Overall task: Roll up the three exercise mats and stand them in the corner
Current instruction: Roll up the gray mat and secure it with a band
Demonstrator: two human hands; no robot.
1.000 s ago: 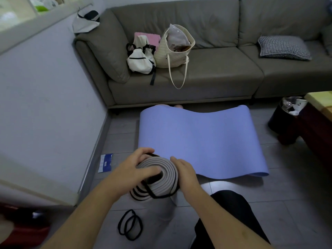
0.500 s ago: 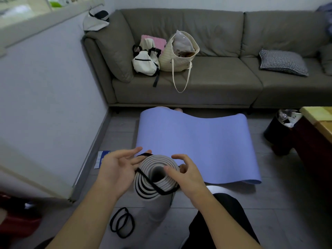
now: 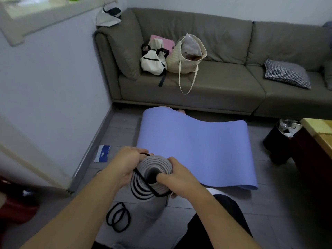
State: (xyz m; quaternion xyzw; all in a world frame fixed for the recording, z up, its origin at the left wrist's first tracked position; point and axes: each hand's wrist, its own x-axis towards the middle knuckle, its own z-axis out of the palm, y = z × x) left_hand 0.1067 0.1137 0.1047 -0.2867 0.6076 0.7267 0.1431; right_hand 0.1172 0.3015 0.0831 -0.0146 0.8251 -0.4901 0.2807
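Grey rolled mat (image 3: 152,178) stands on end on floor, between both hands. Left hand (image 3: 125,164) curls round mat top, pinching black band (image 3: 143,180) stretched across roll. Right hand (image 3: 177,178) grips other side, fingers bent on band. Purple mat (image 3: 195,150) lies flat just behind, before sofa (image 3: 224,83). Spare black bands (image 3: 117,216) beside roll. Black bin (image 3: 280,141) at right.

Both hands grip the top of the rolled grey mat (image 3: 152,174), left hand (image 3: 125,163) and right hand (image 3: 177,177) pinching a black strap (image 3: 143,178) across its end. Beyond the grip lies the purple mat (image 3: 195,150).
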